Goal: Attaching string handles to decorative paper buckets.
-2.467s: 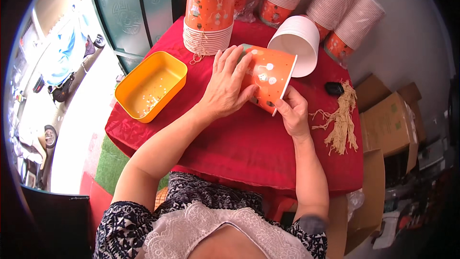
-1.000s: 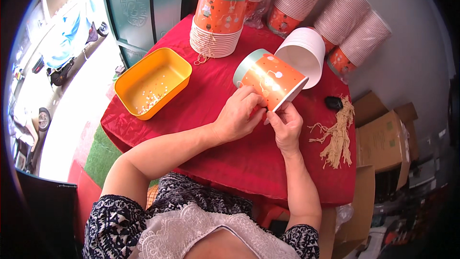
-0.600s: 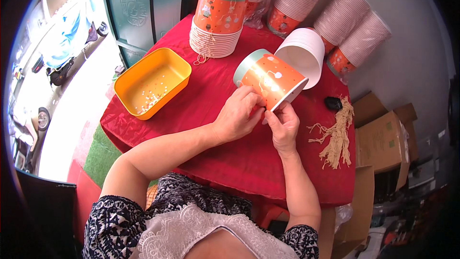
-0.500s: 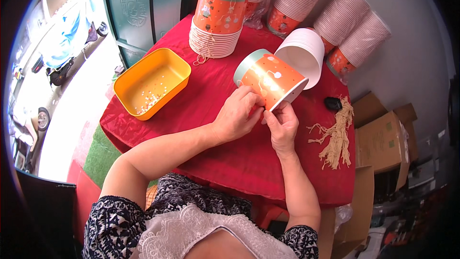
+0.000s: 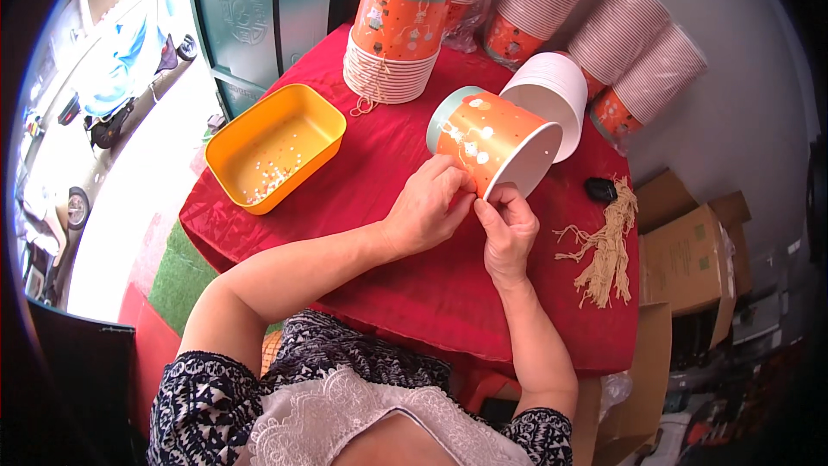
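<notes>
Cup: an orange paper cup [image 5: 485, 140] lies tilted on its side over the middle of the bench [image 5: 414, 285], open mouth facing right and near.
Left hand [image 5: 424, 210]: its grip is closed at the cup's near rim, fingers curled and pinching at the edge.
Right hand [image 5: 507, 226]: just right of the left, fingertips pinched together at the same rim, touching the cup's lip.
Far left: a yellow tray [image 5: 274, 145] with small white bits inside.
Far: a stack of cups [image 5: 395, 33] with string hanging from it.
Right: a bundle of tan strings [image 5: 606, 246] near the bench's edge.
</notes>
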`<control>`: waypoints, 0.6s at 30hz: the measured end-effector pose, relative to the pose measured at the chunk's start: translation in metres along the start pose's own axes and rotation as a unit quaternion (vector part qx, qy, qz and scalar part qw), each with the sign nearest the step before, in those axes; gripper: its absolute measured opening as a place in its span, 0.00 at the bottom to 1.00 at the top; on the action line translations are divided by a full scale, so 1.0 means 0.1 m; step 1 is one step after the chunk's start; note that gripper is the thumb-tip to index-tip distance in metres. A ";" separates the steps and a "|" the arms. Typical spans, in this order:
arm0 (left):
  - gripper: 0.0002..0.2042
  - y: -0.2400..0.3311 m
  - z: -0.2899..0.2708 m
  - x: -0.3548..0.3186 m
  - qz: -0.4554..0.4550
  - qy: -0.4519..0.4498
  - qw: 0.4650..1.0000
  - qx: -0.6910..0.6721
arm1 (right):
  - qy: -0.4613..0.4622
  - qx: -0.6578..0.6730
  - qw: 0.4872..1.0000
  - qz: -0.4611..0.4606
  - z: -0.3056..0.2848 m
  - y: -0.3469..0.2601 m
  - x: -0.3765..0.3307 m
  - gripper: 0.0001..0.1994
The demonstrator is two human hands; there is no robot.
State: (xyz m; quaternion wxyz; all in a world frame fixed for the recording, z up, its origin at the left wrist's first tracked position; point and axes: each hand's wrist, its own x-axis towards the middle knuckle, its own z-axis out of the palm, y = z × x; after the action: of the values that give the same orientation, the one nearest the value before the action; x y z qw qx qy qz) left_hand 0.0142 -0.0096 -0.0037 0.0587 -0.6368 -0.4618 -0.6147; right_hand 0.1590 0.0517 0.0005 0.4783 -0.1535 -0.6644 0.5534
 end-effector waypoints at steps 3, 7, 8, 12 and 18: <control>0.12 0.00 0.00 0.00 -0.001 0.002 1.000 -0.001 | 0.006 -0.002 1.000 0.017 0.03 -0.02 0.00 0.04; 0.14 -0.04 0.00 -0.02 0.000 -0.012 1.000 0.012 | 0.013 -0.048 0.999 0.006 0.01 0.05 0.00 0.04; 0.14 -0.04 0.00 -0.02 0.001 -0.012 1.000 0.011 | 0.016 -0.086 0.996 -0.015 -0.01 0.10 0.00 0.04; 0.14 -0.06 0.03 -0.04 -0.005 -0.007 1.000 0.011 | 0.025 -0.135 0.989 -0.051 -0.01 0.18 0.01 0.04; 0.14 -0.06 0.04 -0.04 -0.022 -0.011 1.000 0.014 | 0.002 -0.081 0.997 -0.004 -0.03 0.18 -0.02 0.03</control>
State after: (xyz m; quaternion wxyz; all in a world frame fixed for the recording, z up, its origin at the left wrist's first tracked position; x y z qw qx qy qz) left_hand 0.0138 -0.0063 -0.0108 0.0490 -0.6323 -0.4845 -0.6025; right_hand 0.1563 0.0585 -0.0165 0.4676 -0.1900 -0.7067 0.4958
